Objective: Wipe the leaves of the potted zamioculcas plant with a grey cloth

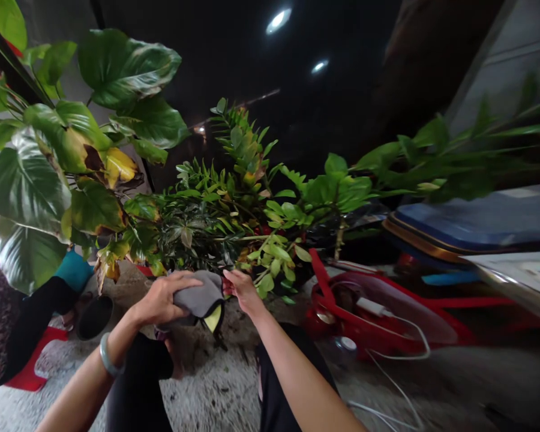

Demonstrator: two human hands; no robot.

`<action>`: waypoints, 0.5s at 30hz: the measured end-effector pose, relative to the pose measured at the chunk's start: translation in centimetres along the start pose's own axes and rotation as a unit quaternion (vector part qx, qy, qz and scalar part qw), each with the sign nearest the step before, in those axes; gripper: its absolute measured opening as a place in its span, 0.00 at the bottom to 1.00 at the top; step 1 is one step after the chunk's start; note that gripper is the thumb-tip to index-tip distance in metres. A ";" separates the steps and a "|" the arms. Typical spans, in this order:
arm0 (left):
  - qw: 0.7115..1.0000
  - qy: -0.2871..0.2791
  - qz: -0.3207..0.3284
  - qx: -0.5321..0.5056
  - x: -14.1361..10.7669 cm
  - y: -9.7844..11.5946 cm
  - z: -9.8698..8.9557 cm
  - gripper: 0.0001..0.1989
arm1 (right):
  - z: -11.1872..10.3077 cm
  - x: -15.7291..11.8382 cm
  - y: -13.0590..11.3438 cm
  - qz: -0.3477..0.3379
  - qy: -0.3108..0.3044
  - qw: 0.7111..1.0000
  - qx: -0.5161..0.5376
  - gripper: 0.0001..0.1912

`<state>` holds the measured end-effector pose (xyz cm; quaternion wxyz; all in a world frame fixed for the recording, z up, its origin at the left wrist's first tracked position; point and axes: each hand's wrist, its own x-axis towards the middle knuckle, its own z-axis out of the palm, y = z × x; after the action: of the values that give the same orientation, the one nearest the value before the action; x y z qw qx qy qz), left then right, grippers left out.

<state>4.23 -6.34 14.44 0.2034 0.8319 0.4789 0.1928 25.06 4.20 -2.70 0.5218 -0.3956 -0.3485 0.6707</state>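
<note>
A grey cloth piece [201, 295] with black edging and a small yellow-green patch [213, 318] is between my two hands, above the ground and in front of my knees. My left hand [167, 295], bangle on its wrist, grips the cloth from the left, with fingers over the top and thumb underneath. At the cloth's right edge, my right hand [243, 289] has its fingers pinched together. Something dark red shows at those fingertips, too small to identify. Leafy green plants [274, 264] stand just beyond both hands.
A red basket [328, 300] with a white charger [371, 307] and cable stands at right, near a blue-topped box [472, 219]. At left are a large-leaved plant [29, 180], a dark pot [95, 318], a red stool [38, 360] and another person's leg [31, 324].
</note>
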 end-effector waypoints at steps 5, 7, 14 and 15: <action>0.956 0.293 -0.017 0.026 3.8 -0.2 -3.8 0.33 | 0.6 -0.2 -0.5 0.042 0.020 0.999 0.010 0.14; 0.942 0.328 -0.056 0.042 4.5 -1.0 -3.2 0.33 | 0.9 -0.4 -0.7 0.051 0.020 0.998 0.015 0.14; 0.982 0.126 -0.137 0.013 -3.5 -2.6 4.9 0.35 | 0.4 -0.7 -0.9 0.042 0.010 0.999 0.014 0.15; 0.983 0.133 -0.127 0.003 -4.5 -2.4 5.0 0.34 | 0.3 -0.6 -0.8 0.041 0.015 0.999 0.013 0.14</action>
<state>2.99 -9.90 8.37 0.1583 0.7315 0.6044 0.2731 25.22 3.74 -1.70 0.5042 -0.4127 -0.3150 0.6901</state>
